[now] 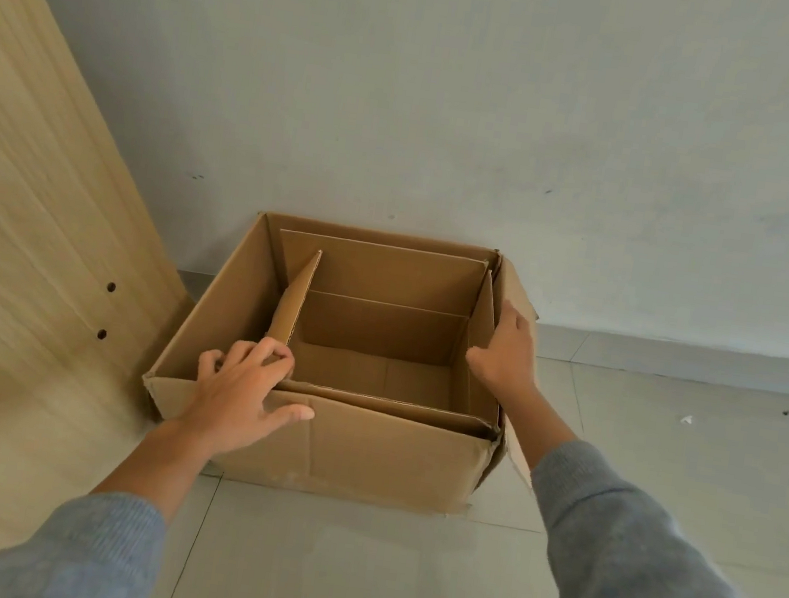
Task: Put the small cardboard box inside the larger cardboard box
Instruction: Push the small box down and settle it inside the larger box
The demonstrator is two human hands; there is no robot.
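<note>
The larger cardboard box (362, 450) stands open on the tiled floor against the wall. The small cardboard box (379, 327) sits inside it, pushed toward the right side, its flaps standing up. My left hand (240, 389) rests over the large box's near rim, fingers curled on the small box's left flap, thumb on the large box's front wall. My right hand (505, 353) grips the right flap of the small box, next to the large box's right wall. A gap shows between the small box and the large box's left wall.
A light wooden panel (26, 225) leans at the left, touching the large box's left corner. A white wall (408, 100) rises right behind the box. Pale floor tiles (347, 568) spread in front and to the right.
</note>
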